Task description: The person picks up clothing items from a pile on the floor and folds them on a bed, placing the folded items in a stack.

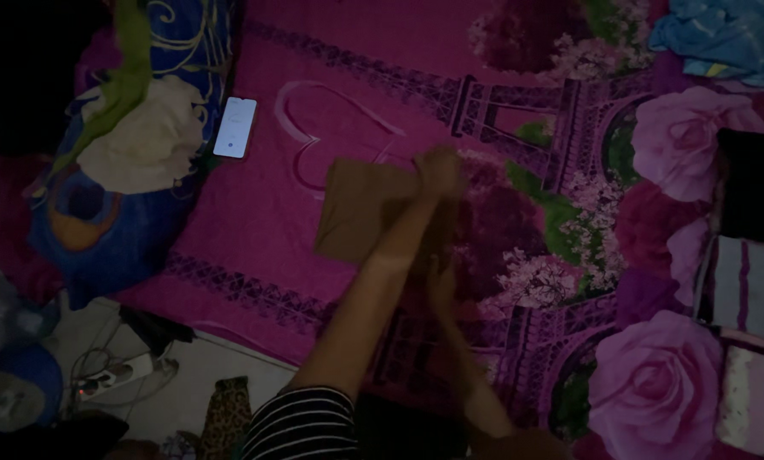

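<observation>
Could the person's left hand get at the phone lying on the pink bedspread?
Probably yes. The phone lies face up on the bedspread, with only bare pink cloth between it and the left hand, which rests on the brown folded cloth. It would need a long stretch leftward, though.

brown folded cloth (360,209) | pink rose-and-tower bedsheet (331,51) | black-white striped sleeve (301,423) | white phone (234,128)
</observation>
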